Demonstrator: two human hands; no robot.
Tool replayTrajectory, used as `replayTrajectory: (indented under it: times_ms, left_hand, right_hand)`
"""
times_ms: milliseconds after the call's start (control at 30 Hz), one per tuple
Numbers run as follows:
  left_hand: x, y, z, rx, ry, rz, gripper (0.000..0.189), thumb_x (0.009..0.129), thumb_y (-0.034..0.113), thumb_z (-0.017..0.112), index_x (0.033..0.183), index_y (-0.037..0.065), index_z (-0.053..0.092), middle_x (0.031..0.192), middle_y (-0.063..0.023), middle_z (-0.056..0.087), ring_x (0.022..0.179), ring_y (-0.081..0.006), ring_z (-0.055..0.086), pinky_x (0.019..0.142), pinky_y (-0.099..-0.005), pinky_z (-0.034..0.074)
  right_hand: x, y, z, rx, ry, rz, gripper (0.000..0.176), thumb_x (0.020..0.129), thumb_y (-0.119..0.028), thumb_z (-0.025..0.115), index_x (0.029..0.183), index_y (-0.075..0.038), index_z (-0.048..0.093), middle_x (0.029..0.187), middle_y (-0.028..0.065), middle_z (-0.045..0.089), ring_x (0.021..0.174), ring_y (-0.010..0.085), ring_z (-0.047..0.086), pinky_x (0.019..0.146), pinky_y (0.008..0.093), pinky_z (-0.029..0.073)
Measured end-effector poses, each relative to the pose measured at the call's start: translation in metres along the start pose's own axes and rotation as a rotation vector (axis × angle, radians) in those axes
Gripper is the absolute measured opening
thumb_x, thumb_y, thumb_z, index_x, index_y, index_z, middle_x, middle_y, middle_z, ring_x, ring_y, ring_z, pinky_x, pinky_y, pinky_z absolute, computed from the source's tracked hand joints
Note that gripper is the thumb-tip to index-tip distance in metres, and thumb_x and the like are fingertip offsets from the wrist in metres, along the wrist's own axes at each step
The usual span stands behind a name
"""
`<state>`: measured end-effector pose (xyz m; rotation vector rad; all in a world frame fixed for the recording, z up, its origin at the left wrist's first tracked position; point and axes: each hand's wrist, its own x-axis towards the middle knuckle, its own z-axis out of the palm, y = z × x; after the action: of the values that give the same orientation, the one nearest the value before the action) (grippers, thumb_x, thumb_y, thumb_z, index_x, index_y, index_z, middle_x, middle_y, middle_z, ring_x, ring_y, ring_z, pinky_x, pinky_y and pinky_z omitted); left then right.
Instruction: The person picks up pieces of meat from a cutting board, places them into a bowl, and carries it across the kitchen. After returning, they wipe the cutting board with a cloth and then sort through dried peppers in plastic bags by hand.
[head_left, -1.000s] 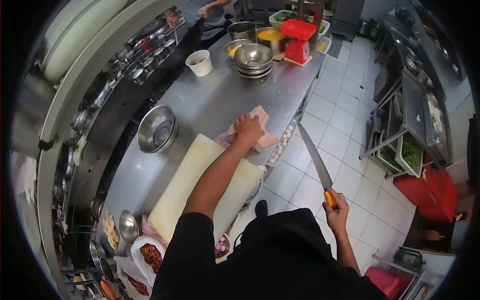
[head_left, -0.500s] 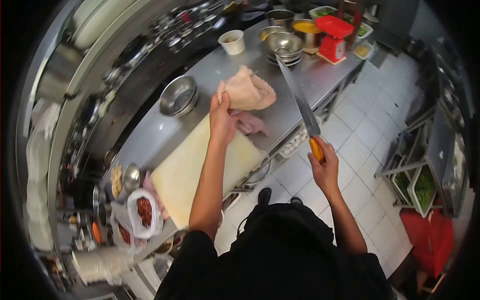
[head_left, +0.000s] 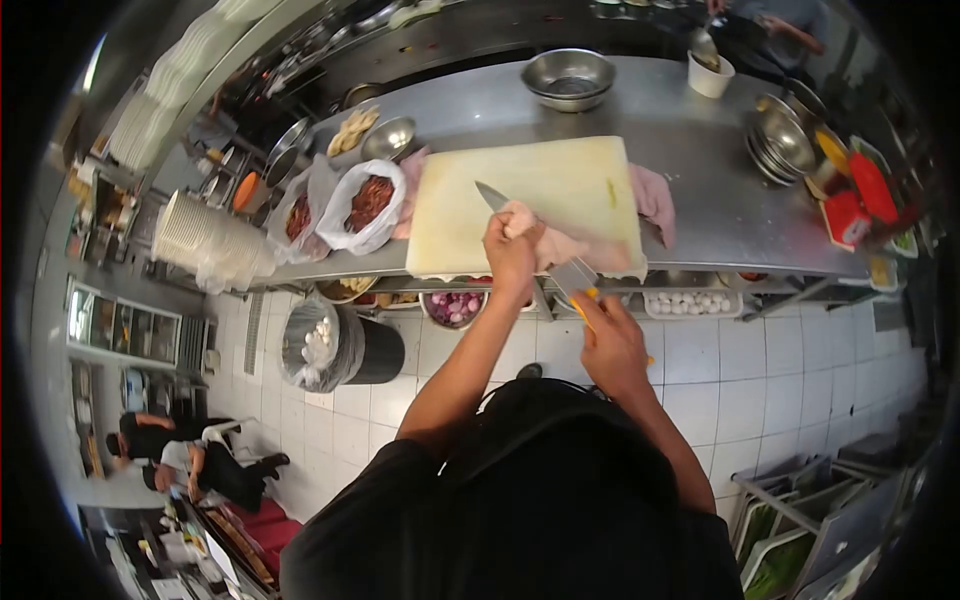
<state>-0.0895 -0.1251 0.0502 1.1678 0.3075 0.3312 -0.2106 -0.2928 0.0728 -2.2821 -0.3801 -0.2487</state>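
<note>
My left hand point(head_left: 510, 262) grips a piece of raw chicken point(head_left: 562, 247) by its left end, low over the front of the pale cutting board point(head_left: 530, 165). In my right hand point(head_left: 614, 345) is a long kitchen knife point(head_left: 575, 276), held by its orange-yellow handle at the board's front edge. The blade slants up and left, with the chicken across its middle and the tip showing beyond it. The chicken's right end is blurred. Pink cloth point(head_left: 655, 205) pokes out from under the board's right side.
Left of the board stand a white bag point(head_left: 340, 225) of dark red pieces and a small steel bowl point(head_left: 388, 138). Behind it is a larger bowl point(head_left: 568, 78); stacked bowls point(head_left: 782, 140) and a red scale point(head_left: 860, 205) are rightward. A co-worker's hand point(head_left: 790, 32) shows across the table.
My view has swung left. The chicken has come down from above the table's right part to the board, and the knife has moved from far right to cross the chicken.
</note>
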Motion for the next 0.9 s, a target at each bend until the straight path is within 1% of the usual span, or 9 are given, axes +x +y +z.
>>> replayTrajectory:
  times_ms: [100,167,267,333,433,533,567,700,900]
  left_hand:
    - [0.049,0.020,-0.031,0.077,0.072,0.064,0.028,0.079,-0.006,0.072,0.100,0.004,0.055,0.093,-0.0076,0.064,0.082,-0.0150,0.061,0.069,-0.0277,0.051]
    - [0.094,0.027,-0.053,0.206,0.141,0.260,0.031,0.079,0.003,0.076,0.103,0.002,0.056,0.097,-0.0098,0.064,0.086,-0.0180,0.061,0.073,-0.0303,0.052]
    - [0.165,0.043,-0.097,0.610,0.024,0.303,0.063,0.081,0.028,0.079,0.131,0.000,0.054,0.126,-0.0256,0.058,0.119,-0.0339,0.053,0.100,-0.0419,0.043]
    - [0.170,0.063,-0.100,1.481,0.024,0.166,0.080,0.078,0.043,0.079,0.142,0.005,0.048,0.142,-0.0322,0.045,0.132,-0.0444,0.042,0.108,-0.0513,0.035]
    - [0.168,0.040,-0.105,1.660,0.013,0.419,0.087,0.074,0.054,0.076,0.142,0.009,0.048,0.146,-0.0343,0.038,0.134,-0.0508,0.036,0.109,-0.0583,0.031]
    - [0.215,-0.033,-0.144,1.403,-0.171,0.657,0.081,0.075,0.044,0.078,0.141,0.007,0.049,0.145,-0.0361,0.035,0.132,-0.0519,0.038,0.108,-0.0563,0.035]
    - [0.229,-0.047,-0.148,1.355,-0.186,0.838,0.064,0.078,0.027,0.076,0.133,0.005,0.054,0.139,-0.0312,0.046,0.128,-0.0482,0.045,0.105,-0.0509,0.041]
    - [0.234,-0.045,-0.093,1.190,-0.300,0.834,0.044,0.076,0.000,0.067,0.120,0.003,0.063,0.124,-0.0173,0.062,0.117,-0.0376,0.057,0.100,-0.0416,0.047]
    - [0.216,-0.097,0.038,0.899,-0.650,0.837,0.043,0.073,-0.004,0.066,0.114,0.005,0.067,0.117,-0.0158,0.066,0.112,-0.0359,0.059,0.098,-0.0429,0.047]
  right_hand:
    - [-0.028,-0.003,-0.026,0.069,-0.065,0.084,0.047,0.077,0.005,0.062,0.121,-0.011,0.067,0.093,0.0145,0.057,0.086,0.0345,0.061,0.076,0.0409,0.051]
    - [-0.043,-0.005,-0.048,0.058,-0.158,0.206,0.046,0.077,0.006,0.064,0.120,-0.010,0.067,0.092,0.0147,0.058,0.085,0.0338,0.062,0.075,0.0392,0.052]
    - [-0.069,-0.002,-0.068,0.156,-0.065,0.303,0.050,0.074,0.010,0.066,0.120,-0.010,0.067,0.093,0.0146,0.060,0.084,0.0322,0.063,0.073,0.0384,0.052]
    - [-0.084,0.009,-0.069,0.083,-0.006,0.348,0.053,0.071,0.013,0.067,0.120,-0.009,0.067,0.097,0.0152,0.061,0.084,0.0317,0.063,0.071,0.0368,0.052]
    - [-0.098,0.012,-0.068,0.103,0.073,0.525,0.054,0.073,0.014,0.067,0.123,-0.006,0.066,0.096,0.0133,0.061,0.087,0.0267,0.063,0.077,0.0325,0.051]
    - [-0.109,-0.001,-0.066,0.136,0.172,0.651,0.055,0.074,0.016,0.066,0.125,-0.005,0.065,0.098,0.0113,0.060,0.089,0.0214,0.062,0.078,0.0290,0.050]
    - [-0.113,-0.005,-0.064,0.142,0.208,0.671,0.055,0.075,0.018,0.066,0.125,-0.006,0.065,0.099,0.0112,0.061,0.090,0.0212,0.063,0.078,0.0286,0.051]
    - [-0.133,-0.015,-0.055,0.151,0.339,0.751,0.055,0.076,0.019,0.067,0.125,-0.005,0.064,0.101,0.0099,0.061,0.092,0.0187,0.063,0.077,0.0269,0.051]
    - [-0.150,-0.045,-0.047,0.161,0.492,0.894,0.056,0.077,0.016,0.063,0.129,-0.003,0.062,0.102,0.0076,0.058,0.094,0.0149,0.058,0.082,0.0245,0.045]
